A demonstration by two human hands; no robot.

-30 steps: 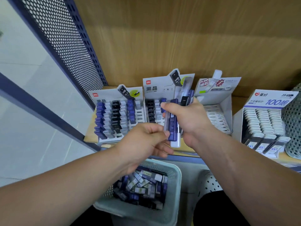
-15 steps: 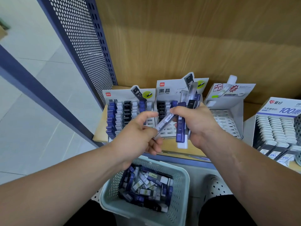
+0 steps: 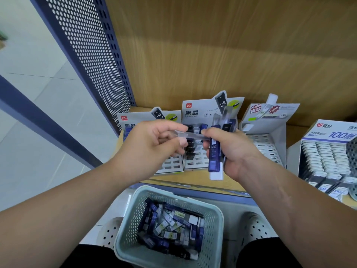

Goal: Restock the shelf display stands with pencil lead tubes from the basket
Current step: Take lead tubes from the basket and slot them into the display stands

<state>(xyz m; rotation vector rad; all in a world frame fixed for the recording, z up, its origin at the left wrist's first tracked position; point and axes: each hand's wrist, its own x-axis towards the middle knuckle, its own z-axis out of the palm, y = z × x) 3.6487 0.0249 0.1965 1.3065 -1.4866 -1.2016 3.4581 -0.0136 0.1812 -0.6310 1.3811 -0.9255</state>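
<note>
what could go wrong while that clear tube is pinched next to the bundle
The left hand pinches the clear tube only by its end, so it may slip. The right hand grips a fanned bundle of lead tubes; a tug could drag others loose, perhaps missing the basket. Either hand might knock the middle display stand's black tubes.

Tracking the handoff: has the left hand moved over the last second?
Yes. The left hand has risen from the front edge of the shelf and now covers the left stand, pinching a clear tube.
</note>
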